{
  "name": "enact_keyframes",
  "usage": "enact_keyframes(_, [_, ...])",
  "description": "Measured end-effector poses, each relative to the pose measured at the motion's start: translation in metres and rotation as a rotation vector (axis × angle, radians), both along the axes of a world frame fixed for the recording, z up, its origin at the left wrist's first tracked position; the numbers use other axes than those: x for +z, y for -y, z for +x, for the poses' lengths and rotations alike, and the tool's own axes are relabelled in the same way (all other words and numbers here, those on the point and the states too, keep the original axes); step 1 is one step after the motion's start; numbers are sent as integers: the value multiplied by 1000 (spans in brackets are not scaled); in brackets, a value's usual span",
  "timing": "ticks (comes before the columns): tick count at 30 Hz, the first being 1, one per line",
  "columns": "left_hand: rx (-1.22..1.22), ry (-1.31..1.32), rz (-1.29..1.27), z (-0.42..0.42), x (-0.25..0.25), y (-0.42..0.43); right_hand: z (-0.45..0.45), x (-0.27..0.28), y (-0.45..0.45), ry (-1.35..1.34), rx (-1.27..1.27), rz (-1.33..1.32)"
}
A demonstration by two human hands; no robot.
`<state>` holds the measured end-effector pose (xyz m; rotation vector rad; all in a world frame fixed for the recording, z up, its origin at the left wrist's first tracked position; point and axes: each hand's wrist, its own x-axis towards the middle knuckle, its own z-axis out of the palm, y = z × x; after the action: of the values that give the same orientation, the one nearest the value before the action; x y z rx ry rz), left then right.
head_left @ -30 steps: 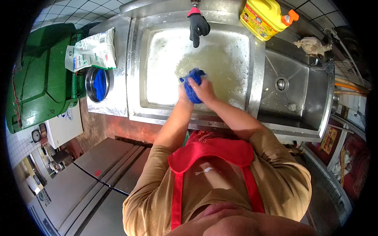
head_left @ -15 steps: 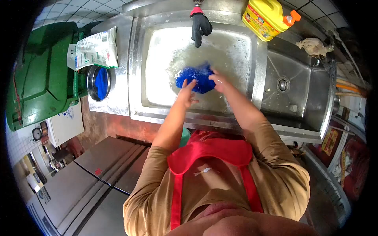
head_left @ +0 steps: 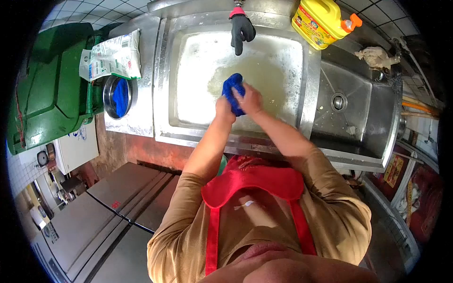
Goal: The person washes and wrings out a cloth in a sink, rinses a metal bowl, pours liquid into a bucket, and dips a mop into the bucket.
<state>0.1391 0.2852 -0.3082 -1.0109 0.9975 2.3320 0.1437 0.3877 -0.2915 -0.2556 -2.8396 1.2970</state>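
Note:
A bunched blue cloth is held over the middle of the steel sink, which contains cloudy, soapy water. My left hand is closed around the cloth's lower left side. My right hand grips it from the right, slightly blurred, with fingers pressed into the fabric. Parts of my fingers are hidden by the cloth and by each other. Above the water, a dark glove with a pink cuff hangs over the tap at the sink's back edge.
To the left, a round metal bowl holds another blue cloth, beside a white packet and a green bin. A yellow detergent jug stands back right, near a second basin with a drain and a pale rag.
Both hands have come together and closed on the cloth. Spread out in the water before, it is now gathered into a tighter bundle.

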Motion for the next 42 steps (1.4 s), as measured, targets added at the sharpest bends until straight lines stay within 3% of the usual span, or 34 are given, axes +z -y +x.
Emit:
enact_keyframes(3, [-142,49,-215,0,13,-2,-14,-49,-47,135,259,437])
enact_keyframes(6, [-307,17,-259,1,14,10,-14,-49,-71,266,296,633])
enact_keyframes(9, [-754,-487,-1500,16,-14,28,8,-45,-73,-24,389,653])
enact_keyframes(13, [-1112,-463,-1282,17,-40,49,15,-55,-73,389,580,516])
enact_keyframes(14, [-979,-441,-1016,19,-60,55,12,-63,-66,477,432,345])
enact_keyframes(17, [-596,140,-508,14,12,29,4,-161,-34,628,-338,-1010])
enact_keyframes(19, [-433,202,-329,10,2,27,6,-34,-22,706,-357,-1551])
enact_keyframes(21, [-323,210,-4,3,4,36,9,-14,-8,795,-267,-1719])
enact_keyframes(23, [-153,113,231,-2,6,35,18,23,4,766,-244,-1568])
enact_keyframes(24, [-186,72,342,-5,21,32,24,53,7,726,-170,-1480])
enact_keyframes(27, [-319,3,602,-11,18,37,33,64,25,567,-149,-1135])
enact_keyframes(29, [-7,-104,450,4,7,22,28,59,25,134,7,-687])
enact_keyframes(31, [-15,-117,307,5,0,10,19,35,18,-261,57,-214])
enact_keyframes(32, [-18,-124,237,2,-5,7,6,23,7,-189,54,-93])
enact_keyframes(33, [19,76,215,-2,-10,6,-4,9,-6,-112,52,27])
enact_keyframes(35, [-125,120,-121,0,2,1,-18,-25,-45,15,235,118])
enact_keyframes(37, [-237,57,-203,-1,23,-4,-22,-44,-61,67,362,444])
enact_keyframes(39, [-419,2,-362,2,15,11,-23,-47,-75,169,203,404])
enact_keyframes(40, [-347,-56,-246,1,10,16,-24,-49,-78,216,121,384])
enact_keyframes(42, [-481,26,-413,0,24,22,-16,-5,-70,241,-26,22])
